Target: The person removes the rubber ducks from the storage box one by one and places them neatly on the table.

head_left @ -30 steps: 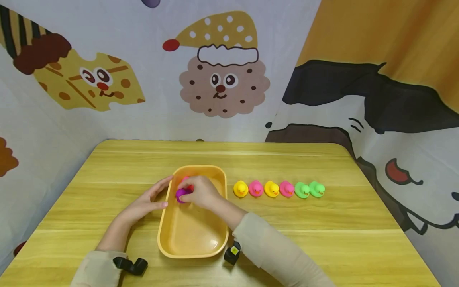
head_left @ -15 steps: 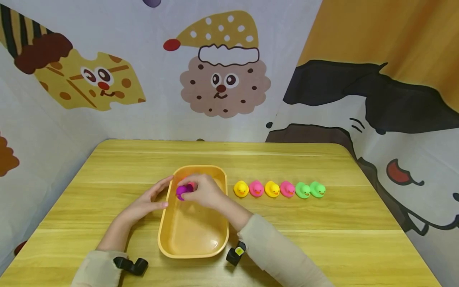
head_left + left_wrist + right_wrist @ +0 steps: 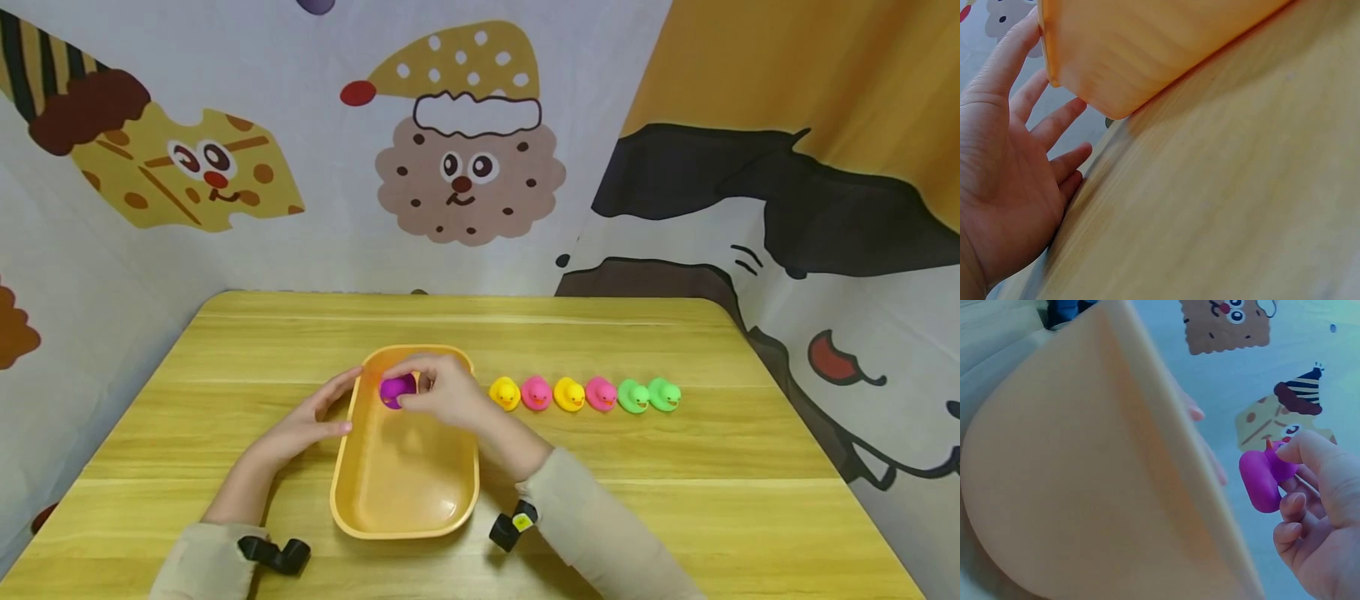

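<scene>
My right hand (image 3: 448,393) pinches a purple toy duck (image 3: 397,390) between thumb and fingers, over the far end of the yellow-orange tray (image 3: 339,492). In the right wrist view the duck (image 3: 1263,478) is held up above the tray's rim, an orange beak showing by the fingertip. My left hand (image 3: 306,423) touches the tray's left side with spread, fairly straight fingers. From the left wrist, the fingertips (image 3: 1079,105) show right at the tray's outer wall (image 3: 1129,56). The far right part of the tray's inside is hidden behind my right hand.
Right of the tray, a row of small ducks runs along the wooden table (image 3: 637,483): a yellow duck (image 3: 505,394), a pink duck (image 3: 536,393), another yellow and pink, then two green ducks (image 3: 633,397). A printed cloth (image 3: 315,258) hangs behind the table.
My right hand has lifted the purple duck up and a little right from the tray's far left part. The reddish thing seen beside it before no longer shows. My left hand stays put.
</scene>
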`<act>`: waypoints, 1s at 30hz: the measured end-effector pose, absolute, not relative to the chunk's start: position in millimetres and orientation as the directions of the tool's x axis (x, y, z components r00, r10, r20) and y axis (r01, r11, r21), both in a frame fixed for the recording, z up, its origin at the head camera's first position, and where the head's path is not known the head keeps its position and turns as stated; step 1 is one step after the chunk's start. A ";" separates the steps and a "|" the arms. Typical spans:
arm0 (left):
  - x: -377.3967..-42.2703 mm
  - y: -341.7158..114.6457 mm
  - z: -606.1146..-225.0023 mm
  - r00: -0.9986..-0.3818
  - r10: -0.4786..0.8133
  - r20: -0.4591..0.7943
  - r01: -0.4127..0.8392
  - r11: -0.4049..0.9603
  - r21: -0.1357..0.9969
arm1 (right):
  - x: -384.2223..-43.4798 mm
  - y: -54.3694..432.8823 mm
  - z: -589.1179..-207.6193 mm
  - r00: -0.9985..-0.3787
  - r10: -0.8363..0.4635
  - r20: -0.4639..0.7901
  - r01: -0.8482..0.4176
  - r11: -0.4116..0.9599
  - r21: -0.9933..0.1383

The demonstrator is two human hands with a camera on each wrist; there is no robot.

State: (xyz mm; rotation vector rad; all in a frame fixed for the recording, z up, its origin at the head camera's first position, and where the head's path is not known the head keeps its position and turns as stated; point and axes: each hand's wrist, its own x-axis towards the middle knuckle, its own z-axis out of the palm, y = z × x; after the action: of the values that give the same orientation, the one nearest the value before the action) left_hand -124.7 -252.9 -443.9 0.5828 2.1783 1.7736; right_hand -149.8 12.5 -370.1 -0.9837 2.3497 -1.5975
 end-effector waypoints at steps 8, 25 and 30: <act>-124.9 -252.9 -444.8 -0.886 0.462 0.045 0.141 0.175 0.974 | -147.3 29.4 -360.1 -0.762 -0.601 0.242 -0.424 0.180 -0.888; -123.5 -253.4 -445.7 -0.887 0.459 0.047 0.139 0.169 0.976 | -145.4 72.6 -352.1 -0.712 -0.640 0.289 -0.444 0.092 -0.891; -123.4 -253.9 -446.6 -0.888 0.458 0.046 0.138 0.171 0.975 | -144.4 89.0 -347.7 -0.730 -0.632 0.262 -0.419 0.109 -0.902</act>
State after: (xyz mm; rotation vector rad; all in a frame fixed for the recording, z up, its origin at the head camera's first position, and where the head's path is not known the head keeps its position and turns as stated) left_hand -123.4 -253.9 -446.6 0.5747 2.1902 1.7796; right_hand -144.4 89.0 -347.7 -1.0543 2.1911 -1.6753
